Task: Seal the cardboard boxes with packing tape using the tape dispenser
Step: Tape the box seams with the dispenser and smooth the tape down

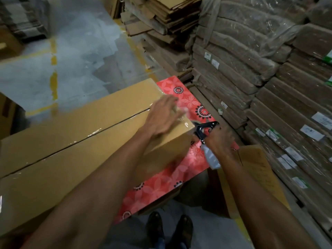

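I see a long cardboard box [75, 133] lying on a red table cover with a flower print [181, 169], its top flaps closed and a strip of clear packing tape [89, 134] shining along the centre seam. My left hand [164, 115] lies flat on the box's far end, palm down, fingers spread and blurred over the corner where the tape wrinkles over the edge; it presses rather than grips anything. My right hand [220, 139] is just past that end of the box, fingers wrapped tight around the pale handle of the tape dispenser [206, 133], whose black metal frame sits close against the box's end face. Whether the tape is cut from the dispenser I cannot tell. To the right of the table stands a flat sheet of cardboard [258, 173], and beyond it rise stacks of bundled flat cartons [269, 90] with small white labels. Grey concrete floor [75, 56] with yellow lines lies beyond the box. My shoes [169, 229] show beneath.
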`<action>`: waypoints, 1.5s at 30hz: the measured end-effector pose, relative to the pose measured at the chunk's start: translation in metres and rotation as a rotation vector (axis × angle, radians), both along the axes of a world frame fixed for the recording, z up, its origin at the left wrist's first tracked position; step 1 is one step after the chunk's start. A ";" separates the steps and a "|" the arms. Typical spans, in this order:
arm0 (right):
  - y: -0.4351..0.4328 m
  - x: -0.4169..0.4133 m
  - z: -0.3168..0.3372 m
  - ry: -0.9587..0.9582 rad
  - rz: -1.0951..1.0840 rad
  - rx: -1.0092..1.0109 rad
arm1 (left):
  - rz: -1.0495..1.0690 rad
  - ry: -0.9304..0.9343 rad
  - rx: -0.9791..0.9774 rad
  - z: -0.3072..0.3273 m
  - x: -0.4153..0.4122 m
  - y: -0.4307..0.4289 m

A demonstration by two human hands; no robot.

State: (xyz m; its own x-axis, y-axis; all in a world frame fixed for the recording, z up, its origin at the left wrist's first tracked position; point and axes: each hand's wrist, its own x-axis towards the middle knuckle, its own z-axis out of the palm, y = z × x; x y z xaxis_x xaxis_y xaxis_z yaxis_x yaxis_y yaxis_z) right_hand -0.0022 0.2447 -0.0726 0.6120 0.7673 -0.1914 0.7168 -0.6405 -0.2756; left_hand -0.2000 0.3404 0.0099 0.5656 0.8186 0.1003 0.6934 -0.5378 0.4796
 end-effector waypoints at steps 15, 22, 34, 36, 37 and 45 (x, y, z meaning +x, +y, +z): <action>0.175 -0.127 0.078 -0.037 0.768 0.159 | 0.019 0.266 -0.056 -0.004 -0.062 0.169; 0.168 -0.127 0.083 -0.009 0.703 0.142 | 0.086 0.336 0.002 -0.005 -0.053 0.163; 0.094 -0.124 0.071 -0.219 0.595 0.087 | -0.111 0.511 0.045 0.004 -0.051 0.124; 0.096 -0.122 0.070 -0.237 0.607 0.070 | -0.171 0.495 0.092 -0.001 -0.052 0.101; 0.096 -0.121 0.069 -0.247 0.617 0.063 | -0.175 0.474 0.105 -0.004 -0.052 0.093; 0.049 -0.109 0.075 -0.185 0.617 0.097 | -0.136 0.418 0.088 -0.003 -0.055 0.083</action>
